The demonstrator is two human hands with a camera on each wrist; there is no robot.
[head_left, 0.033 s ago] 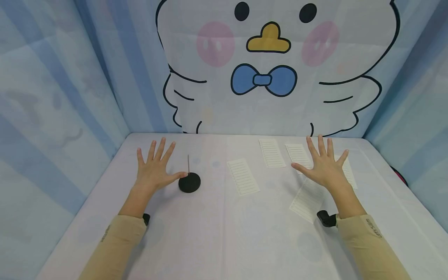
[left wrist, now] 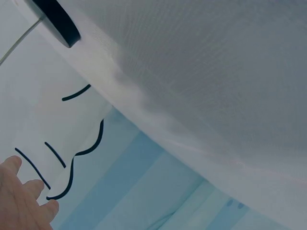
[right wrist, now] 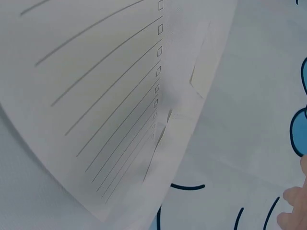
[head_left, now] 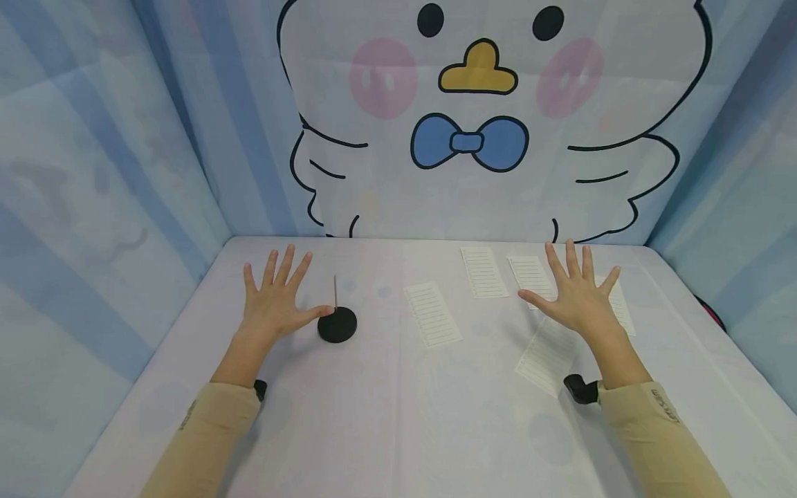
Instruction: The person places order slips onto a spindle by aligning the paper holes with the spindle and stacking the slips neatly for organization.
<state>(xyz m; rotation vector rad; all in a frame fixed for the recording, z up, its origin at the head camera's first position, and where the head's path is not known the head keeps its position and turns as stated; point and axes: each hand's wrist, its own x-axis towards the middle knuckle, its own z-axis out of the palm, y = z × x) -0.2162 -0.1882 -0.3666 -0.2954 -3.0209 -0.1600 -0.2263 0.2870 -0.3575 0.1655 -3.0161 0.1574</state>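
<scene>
With fingers spread and straight, my left hand (head_left: 272, 304) hovers over the left side of the table, holding nothing. Its thumb overlaps the near view of a round black base (head_left: 337, 326) with a thin upright rod (head_left: 335, 290). My right hand (head_left: 578, 294), spread the same way, is raised above several lined paper slips on the right. Under its wrist lies one slip (head_left: 548, 356), shown large with checkboxes as the ruled sheet (right wrist: 100, 96) in the right wrist view. Another slip (head_left: 619, 308) is partly hidden behind that hand.
More lined slips lie at the table's centre (head_left: 432, 315), towards the back (head_left: 484, 272) and beside the right thumb (head_left: 529, 274). A pale cloth covers the table (head_left: 398, 429). Printed curtains (head_left: 93, 173) enclose the left, back and right sides.
</scene>
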